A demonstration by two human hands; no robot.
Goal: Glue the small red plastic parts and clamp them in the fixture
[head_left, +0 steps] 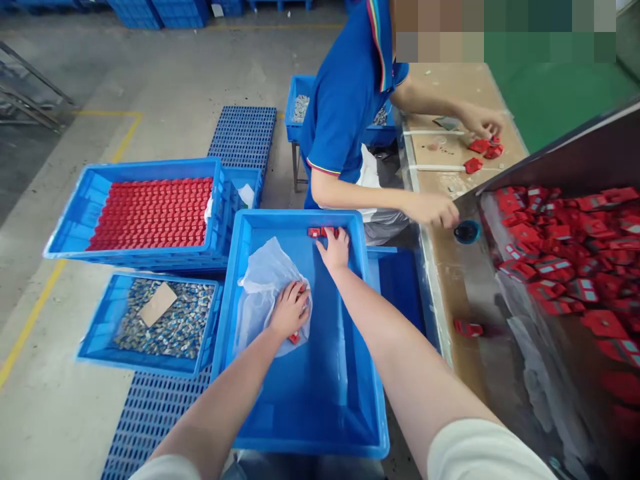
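A large blue crate [300,393] stands in front of me with a crumpled translucent plastic bag [273,267] on its left side. My left hand [290,310] is curled over a few small red plastic parts [294,338] lying on the bag; its palm and fingers partly hide them. In the far right corner, my right hand [336,252] has its fingers closed around a red part beside another red block [315,232] at the far wall. Thumb and fingers cover most of what the right hand holds.
Left stand a crate of red parts in rows [150,217] and a crate of small metallic pieces [165,333] with cardboard on top. Right, a co-worker in a blue shirt [340,87] handles red parts at a workbench [445,150]; a heap of red parts [555,247] lies nearer.
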